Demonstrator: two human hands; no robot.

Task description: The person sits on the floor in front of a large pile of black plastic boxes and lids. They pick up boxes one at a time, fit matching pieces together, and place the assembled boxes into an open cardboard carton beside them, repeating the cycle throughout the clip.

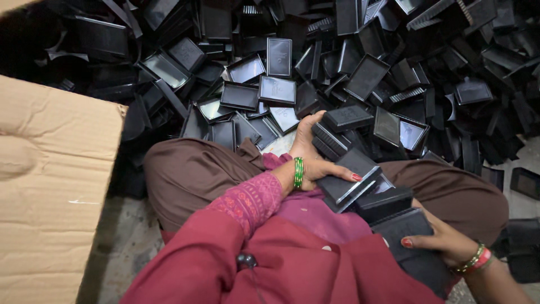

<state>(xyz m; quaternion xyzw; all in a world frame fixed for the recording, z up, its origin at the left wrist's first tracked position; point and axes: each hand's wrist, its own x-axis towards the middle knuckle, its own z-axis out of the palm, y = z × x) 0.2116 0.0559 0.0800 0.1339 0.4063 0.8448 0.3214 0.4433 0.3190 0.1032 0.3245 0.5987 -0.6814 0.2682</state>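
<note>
I sit cross-legged in front of a big heap of black plastic trays [315, 62]. My left hand [312, 155], with green bangles at the wrist, grips a row of black trays [349, 174] that runs across my lap, thumb on the top one. My right hand [441, 239], wearing green and red bangles, holds the near end of that same row, on a black tray [405, 228] by my right knee. The far end of the row [337, 126] reaches the heap.
A brown cardboard box [50, 186] stands at my left, its flap beside my left knee. Loose black trays cover the floor ahead and to the right, with some [526, 183] by my right knee. Bare concrete floor [121, 242] shows between box and leg.
</note>
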